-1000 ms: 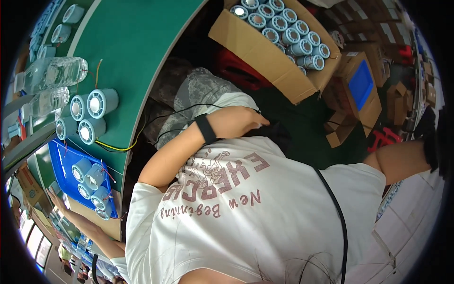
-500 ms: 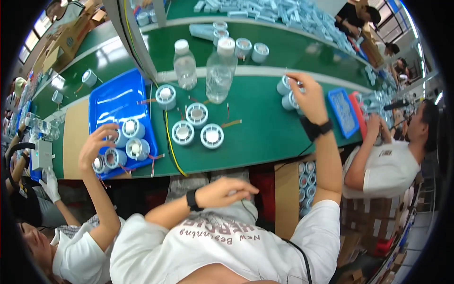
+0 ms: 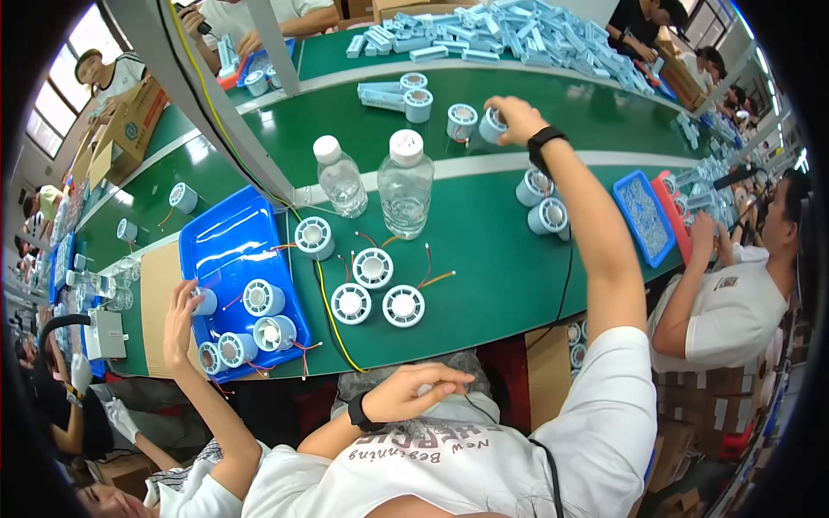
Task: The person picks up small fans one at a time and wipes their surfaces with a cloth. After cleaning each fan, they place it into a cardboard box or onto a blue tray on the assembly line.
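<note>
My right hand (image 3: 520, 119) reaches over the far green belt, its fingers closed around the top of a light-blue cylindrical fan unit (image 3: 493, 129). Just left of it stands a similar fan unit (image 3: 462, 123). My left hand (image 3: 419, 393) lies palm-inward in front of my shirt, fingers stretched out and holding nothing. Between my arms on the green table, a cluster of three fan units (image 3: 373, 268) shows round grilles and thin coloured wires. Two more fan units (image 3: 547, 216) sit under my right forearm, a third partly hidden behind them.
Two clear bottles (image 3: 406, 190) stand mid-table. A co-worker's hand (image 3: 180, 315) touches a fan unit in the blue tray (image 3: 229, 229) at left. A metal post (image 3: 233, 129) and yellow cable rise beside it. Light-blue plastic parts (image 3: 518, 34) pile up at the back; a blue bin (image 3: 643, 216) is at right.
My right hand has moved away from the fan units at the right table edge, farther out to one on the belt. The view has shifted; my left hand stays before my shirt.
</note>
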The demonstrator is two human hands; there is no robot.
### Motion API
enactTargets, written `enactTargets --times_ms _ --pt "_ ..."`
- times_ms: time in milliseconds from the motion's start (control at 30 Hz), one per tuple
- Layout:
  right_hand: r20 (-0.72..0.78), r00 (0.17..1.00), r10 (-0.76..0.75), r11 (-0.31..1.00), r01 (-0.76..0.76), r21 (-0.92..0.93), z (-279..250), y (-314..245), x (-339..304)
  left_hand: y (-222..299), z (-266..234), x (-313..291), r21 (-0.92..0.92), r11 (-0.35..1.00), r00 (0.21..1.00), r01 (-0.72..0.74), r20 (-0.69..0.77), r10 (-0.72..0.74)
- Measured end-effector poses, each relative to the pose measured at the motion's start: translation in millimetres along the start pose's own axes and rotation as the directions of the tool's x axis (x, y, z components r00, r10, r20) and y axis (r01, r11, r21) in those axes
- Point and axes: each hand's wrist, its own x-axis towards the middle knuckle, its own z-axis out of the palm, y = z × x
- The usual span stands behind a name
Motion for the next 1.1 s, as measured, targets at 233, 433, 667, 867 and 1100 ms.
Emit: enactTargets --times_ms 233,433,667,867,1100 --pt "0.053 0.939 -0.339 0.686 0.208 0.697 -84 -93 -174 32 8 22 0.295 0.956 0.874 0.001 -0.465 0.142" --pt "0.261 0.93 -0.26 0.625 -0.044 0.78 -72 -127 -274 34 12 61 0.188 0.961 0.93 -0.203 -0.271 0.249" --pt "0.276 0.957 -0.087 0.505 -0.197 0.841 -51 -135 -327 24 29 55 -0.399 0.913 0.987 0.087 -0.089 -0.133" --pt "0.119 0.988 -0.103 0.661 -0.021 0.75 -42 -136 -344 21 40 49 -0.171 0.982 0.99 -0.085 -0.123 0.065" --pt "-0.194 0.962 -0.192 0.789 0.269 0.552 -30 -145 -347 14 47 50 0.264 0.943 0.901 -0.205 -0.326 0.287"
